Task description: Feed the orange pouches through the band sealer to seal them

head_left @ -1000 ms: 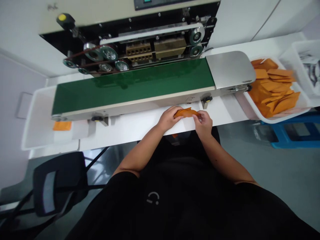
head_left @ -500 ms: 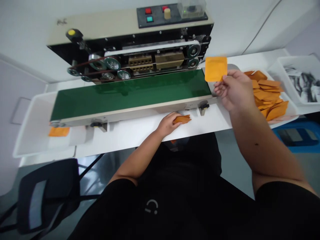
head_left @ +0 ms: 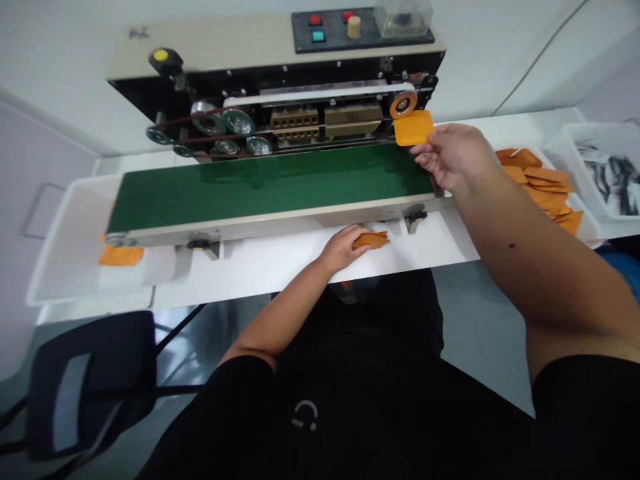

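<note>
Pinched by its lower right corner, a small orange pouch [head_left: 413, 129] is in my right hand [head_left: 457, 155]. The pouch's upper edge meets the rollers at the right end of a band sealing machine [head_left: 210, 57], above the green conveyor belt [head_left: 270, 181]. My left hand [head_left: 345, 249] is closed around several orange pouches [head_left: 371, 240], resting on the white table [head_left: 280, 257] in front of the conveyor. Its fingertips are partly hidden by the pouches and the hand itself.
A white bin [head_left: 590, 230] of orange pouches stands to the right, with another bin [head_left: 575, 153] of black-and-white packets beyond. At the left end, a white bin [head_left: 55, 247] contains an orange pouch [head_left: 121, 255]. A black chair [head_left: 95, 387] stands at lower left.
My right hand has moved the pouch left and slightly inward, from beyond the belt's end to the machine's rollers. The left hand keeps its grip on its pouches. The view has shifted slightly.
</note>
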Tool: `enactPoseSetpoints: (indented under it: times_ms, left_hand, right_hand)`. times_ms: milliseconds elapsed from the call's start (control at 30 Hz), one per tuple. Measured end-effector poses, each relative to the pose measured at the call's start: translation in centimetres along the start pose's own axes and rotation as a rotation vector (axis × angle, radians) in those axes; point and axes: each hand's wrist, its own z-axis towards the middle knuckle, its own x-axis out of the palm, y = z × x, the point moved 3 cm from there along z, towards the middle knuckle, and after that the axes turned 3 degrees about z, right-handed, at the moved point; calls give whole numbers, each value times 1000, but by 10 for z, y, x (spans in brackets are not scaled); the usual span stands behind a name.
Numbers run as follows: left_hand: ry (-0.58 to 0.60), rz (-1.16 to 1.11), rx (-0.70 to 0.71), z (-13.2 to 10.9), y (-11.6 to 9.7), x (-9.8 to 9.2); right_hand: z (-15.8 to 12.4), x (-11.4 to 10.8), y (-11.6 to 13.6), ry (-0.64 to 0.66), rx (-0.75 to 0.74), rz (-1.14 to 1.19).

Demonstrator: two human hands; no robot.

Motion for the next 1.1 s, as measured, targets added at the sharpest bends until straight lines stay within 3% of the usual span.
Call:
enactPoseSetpoints:
  times_ms: [200, 367, 500, 633, 733, 833, 967, 1100]
  left_hand:
    - [13, 14, -13, 0, -4, -2]
    - [14, 14, -9, 0, -2, -1]
    - [1, 16, -17, -1, 1, 0]
    - [-9, 28, -33, 0, 0, 0]
    - [-35, 45, -74, 0, 0, -1]
    - [-61, 59, -105, 0, 0, -2]
    - [-67, 93, -95, -1, 1, -3]
    - [-51, 103, -77, 0, 2, -3]
  right_hand:
    - [2, 26, 2, 120, 43, -62]
    - [-21, 12, -14, 105, -133, -67]
    - [-78, -15, -59, 86, -429, -72]
    - [-116, -27, -130, 157, -560, -399]
    - [-119, -26, -174, 137, -605, -534]
    - [-112, -24, -199, 71, -586, -487]
    - [-104, -22, -205, 55, -585, -486]
    - [-101, -29, -197, 183, -517, -561]
